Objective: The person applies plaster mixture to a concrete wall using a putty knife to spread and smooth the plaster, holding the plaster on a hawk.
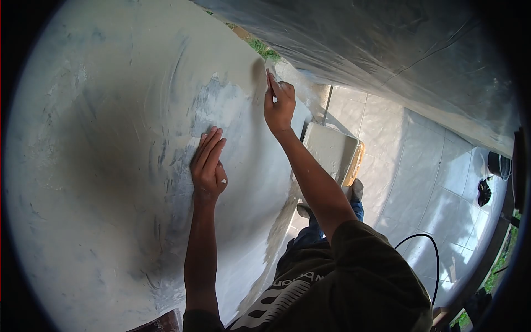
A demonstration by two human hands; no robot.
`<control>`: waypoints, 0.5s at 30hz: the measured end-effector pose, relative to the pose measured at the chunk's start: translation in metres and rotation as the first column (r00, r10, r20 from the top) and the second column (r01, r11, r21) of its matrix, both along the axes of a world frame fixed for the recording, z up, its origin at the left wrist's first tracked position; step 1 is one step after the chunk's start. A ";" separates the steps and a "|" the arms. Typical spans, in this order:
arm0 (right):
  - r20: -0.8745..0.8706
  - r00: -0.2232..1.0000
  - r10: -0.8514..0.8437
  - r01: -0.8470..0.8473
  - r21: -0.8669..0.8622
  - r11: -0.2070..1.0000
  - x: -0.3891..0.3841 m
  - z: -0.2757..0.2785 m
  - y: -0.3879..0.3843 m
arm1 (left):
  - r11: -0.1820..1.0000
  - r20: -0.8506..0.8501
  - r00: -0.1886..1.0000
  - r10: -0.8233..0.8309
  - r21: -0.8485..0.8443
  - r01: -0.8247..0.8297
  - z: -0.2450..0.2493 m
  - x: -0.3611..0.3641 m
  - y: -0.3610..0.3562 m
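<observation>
The wall (pixel 99 166) is largely coated, streaky patches (pixel 213 102) left; the left hand (pixel 208 169) is laid open on it, a scraper (pixel 270 76) gripped in the right hand (pixel 279 105) at its edge.

Small scraper (pixel 269 73), perhaps, against grey wall (pixel 110 166)

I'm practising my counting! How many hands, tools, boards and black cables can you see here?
2 hands: left hand, right hand
1 small tool, pinched in the right hand
1 smeared board
1 black cable
Total: 5
</observation>
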State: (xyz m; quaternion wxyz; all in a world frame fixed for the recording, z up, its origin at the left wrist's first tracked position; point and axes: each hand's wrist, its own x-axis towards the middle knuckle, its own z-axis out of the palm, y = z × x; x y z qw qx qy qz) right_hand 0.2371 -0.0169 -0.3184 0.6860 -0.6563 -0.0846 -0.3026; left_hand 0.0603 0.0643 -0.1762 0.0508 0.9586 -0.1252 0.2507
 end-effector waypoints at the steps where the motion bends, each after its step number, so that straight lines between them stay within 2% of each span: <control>1: -0.024 0.999 0.031 -0.032 -0.038 0.999 0.014 0.000 0.006 | 1.000 0.000 1.000 -0.001 0.003 0.001 0.000 0.000 0.000; 4: -0.023 0.997 0.080 -0.082 -0.113 0.990 0.006 -0.008 0.023 | 1.000 -0.015 1.000 0.003 0.023 -0.003 0.002 0.001 -0.002; 7: -0.018 0.976 0.219 -0.220 -0.059 0.974 -0.063 -0.007 0.013 | 1.000 -0.030 1.000 0.008 0.019 -0.007 0.003 0.002 -0.002; 8: 0.040 0.967 0.253 -0.251 -0.043 0.967 -0.088 -0.011 0.006 | 1.000 -0.035 0.999 0.003 0.029 -0.002 0.004 0.002 -0.003; 10: 0.074 0.955 0.287 -0.284 -0.050 0.957 -0.103 -0.016 -0.006 | 0.999 -0.045 0.999 0.004 0.035 -0.003 0.003 0.003 -0.003; 12: -0.002 0.979 0.203 -0.203 0.009 0.979 -0.089 -0.018 -0.012 | 0.998 -0.063 0.998 0.014 0.054 -0.010 0.003 0.002 -0.002; 15: -0.014 1.000 0.019 -0.019 0.028 0.999 -0.020 -0.010 -0.006 | 0.997 -0.074 0.997 0.013 0.071 -0.007 0.002 0.002 -0.001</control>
